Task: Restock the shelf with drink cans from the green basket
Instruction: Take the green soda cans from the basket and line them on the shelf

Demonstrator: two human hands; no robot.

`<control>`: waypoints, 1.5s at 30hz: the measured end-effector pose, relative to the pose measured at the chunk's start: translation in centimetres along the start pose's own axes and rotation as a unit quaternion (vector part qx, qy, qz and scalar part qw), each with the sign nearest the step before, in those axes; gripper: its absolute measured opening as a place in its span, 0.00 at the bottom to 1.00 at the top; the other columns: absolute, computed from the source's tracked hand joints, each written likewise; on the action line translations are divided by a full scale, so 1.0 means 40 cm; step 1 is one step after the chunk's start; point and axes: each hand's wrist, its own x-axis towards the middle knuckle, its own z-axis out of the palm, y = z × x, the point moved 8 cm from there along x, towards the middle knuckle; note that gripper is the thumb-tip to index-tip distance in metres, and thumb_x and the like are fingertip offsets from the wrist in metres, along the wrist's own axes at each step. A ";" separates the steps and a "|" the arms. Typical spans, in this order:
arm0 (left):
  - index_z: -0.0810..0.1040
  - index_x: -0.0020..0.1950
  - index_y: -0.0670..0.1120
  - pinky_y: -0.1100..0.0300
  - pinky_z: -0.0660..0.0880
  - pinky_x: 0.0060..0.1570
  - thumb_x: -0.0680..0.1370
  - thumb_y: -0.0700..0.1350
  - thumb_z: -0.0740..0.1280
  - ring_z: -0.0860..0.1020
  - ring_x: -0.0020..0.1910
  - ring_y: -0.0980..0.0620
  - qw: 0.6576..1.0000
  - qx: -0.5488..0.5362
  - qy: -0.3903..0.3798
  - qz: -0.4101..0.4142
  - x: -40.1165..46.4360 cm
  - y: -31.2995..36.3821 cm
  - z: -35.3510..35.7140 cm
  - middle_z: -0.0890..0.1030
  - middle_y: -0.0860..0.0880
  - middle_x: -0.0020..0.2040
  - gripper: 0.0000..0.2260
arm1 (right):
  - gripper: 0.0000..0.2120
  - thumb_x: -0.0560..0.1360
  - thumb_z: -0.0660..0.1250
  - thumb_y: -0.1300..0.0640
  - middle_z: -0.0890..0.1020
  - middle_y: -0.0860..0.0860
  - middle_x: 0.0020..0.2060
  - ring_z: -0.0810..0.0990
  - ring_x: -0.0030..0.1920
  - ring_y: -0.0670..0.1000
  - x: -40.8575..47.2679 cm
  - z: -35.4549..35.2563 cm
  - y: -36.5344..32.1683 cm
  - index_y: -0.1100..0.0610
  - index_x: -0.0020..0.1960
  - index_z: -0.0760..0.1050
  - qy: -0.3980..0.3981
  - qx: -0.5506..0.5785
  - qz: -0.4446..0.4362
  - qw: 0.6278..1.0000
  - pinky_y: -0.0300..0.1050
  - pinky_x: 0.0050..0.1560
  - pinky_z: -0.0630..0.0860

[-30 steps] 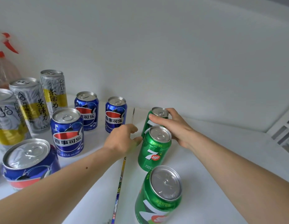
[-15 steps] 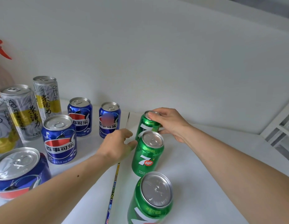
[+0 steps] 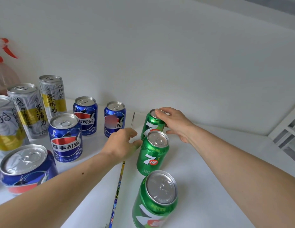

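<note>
Three green 7up cans stand in a row on the white shelf point(image 3: 217, 162). My right hand point(image 3: 174, 124) grips the top rim of the rear green can point(image 3: 150, 127), which stands close to the back wall. The middle green can point(image 3: 152, 153) is directly in front of it, and the nearest green can point(image 3: 155, 198) is at the bottom of the view. My left hand point(image 3: 122, 143) rests loosely curled beside the middle can, its thumb touching or almost touching that can's left side. The green basket is out of sight.
Several blue Pepsi cans point(image 3: 66, 137) stand left of a thin divider strip point(image 3: 120, 178). Tall silver and yellow tea cans point(image 3: 29, 111) sit further left, with a spray bottle point(image 3: 3, 66) behind them. A white lattice panel point(image 3: 288, 134) borders the right side.
My right hand has shifted from wrapping the rear green can to pinching its top rim, and the can sits slightly further back. The left hand has stayed beside the middle can.
</note>
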 end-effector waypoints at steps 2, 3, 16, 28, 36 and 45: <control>0.72 0.68 0.48 0.56 0.72 0.62 0.77 0.51 0.68 0.75 0.63 0.51 1.000 -0.001 0.003 0.003 -0.009 0.003 -0.008 0.77 0.50 0.65 0.21 | 0.30 0.75 0.63 0.35 0.73 0.50 0.69 0.73 0.67 0.54 -0.009 -0.013 0.004 0.50 0.71 0.69 0.026 -0.014 0.006 1.000 0.56 0.66 0.72; 0.72 0.68 0.48 0.56 0.72 0.62 0.77 0.51 0.68 0.75 0.63 0.51 1.000 -0.001 0.004 0.005 -0.016 0.005 -0.013 0.77 0.50 0.65 0.21 | 0.32 0.74 0.62 0.33 0.72 0.50 0.70 0.72 0.68 0.53 -0.018 -0.023 0.003 0.51 0.72 0.68 0.045 -0.019 0.004 0.999 0.56 0.68 0.70; 0.77 0.63 0.47 0.58 0.73 0.61 0.77 0.50 0.67 0.77 0.59 0.53 0.997 -0.003 -0.002 0.079 -0.255 0.013 -0.106 0.80 0.51 0.60 0.16 | 0.11 0.80 0.61 0.45 0.79 0.48 0.58 0.75 0.62 0.48 -0.449 -0.039 -0.078 0.50 0.56 0.75 0.278 -0.050 -0.108 0.953 0.45 0.63 0.70; 0.80 0.54 0.48 0.57 0.76 0.51 0.76 0.47 0.68 0.79 0.47 0.58 0.974 -0.053 -0.004 0.219 -0.639 -0.087 -0.091 0.81 0.53 0.51 0.08 | 0.09 0.81 0.60 0.55 0.76 0.45 0.54 0.75 0.61 0.50 -0.884 0.224 0.055 0.54 0.58 0.75 0.382 -0.048 -0.206 0.900 0.50 0.63 0.72; 0.80 0.53 0.41 0.50 0.75 0.50 0.78 0.41 0.67 0.79 0.49 0.47 0.939 0.001 0.064 0.339 -0.853 -0.264 -0.030 0.81 0.47 0.50 0.07 | 0.10 0.80 0.60 0.62 0.75 0.55 0.57 0.74 0.62 0.53 -1.024 0.429 0.289 0.66 0.58 0.75 0.330 -0.057 -0.254 0.908 0.59 0.61 0.72; 0.78 0.53 0.49 0.51 0.78 0.44 0.76 0.48 0.64 0.79 0.46 0.54 0.991 0.054 0.019 0.119 -0.915 -0.807 0.263 0.79 0.52 0.52 0.09 | 0.09 0.79 0.61 0.58 0.76 0.49 0.52 0.76 0.55 0.50 -1.047 0.773 0.777 0.62 0.55 0.76 0.218 -0.051 -0.119 0.967 0.47 0.59 0.73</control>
